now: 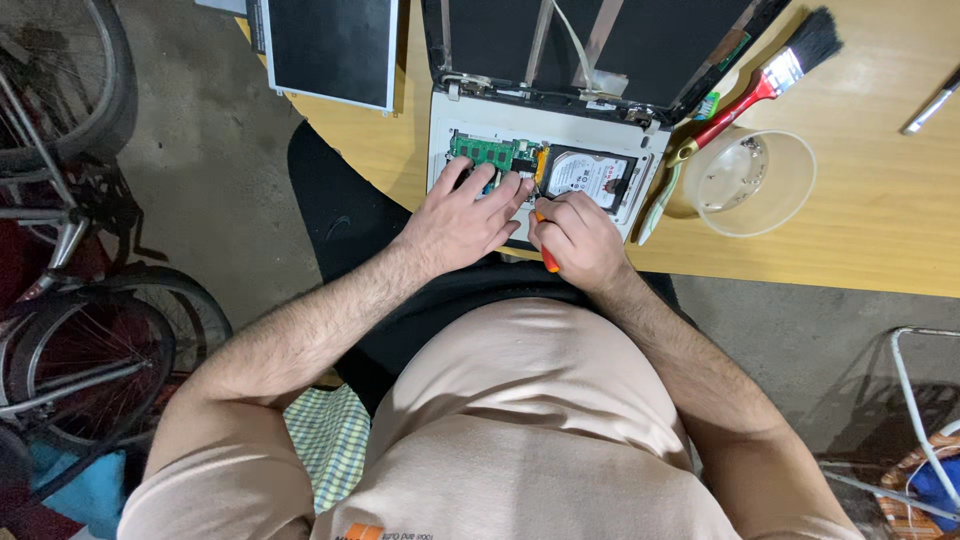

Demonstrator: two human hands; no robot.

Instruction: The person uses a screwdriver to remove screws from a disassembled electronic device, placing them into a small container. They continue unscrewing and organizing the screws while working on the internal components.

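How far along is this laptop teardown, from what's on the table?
Already done: the laptop lies with its base open, so the green memory board and round drive show, and a loose screen panel lies beside it. In hand: the right hand works an orange screwdriver while the left hand steadies the base. Left: both parts still sit inside.

A home garage used as a repair workshop. Bicycles (pixel 60 300) lean on a bare concrete floor (pixel 215 170) beside a wooden table (pixel 880 200) holding an opened laptop (pixel 540 160), a paintbrush (pixel 770 80) and a detached screen panel (pixel 330 45).
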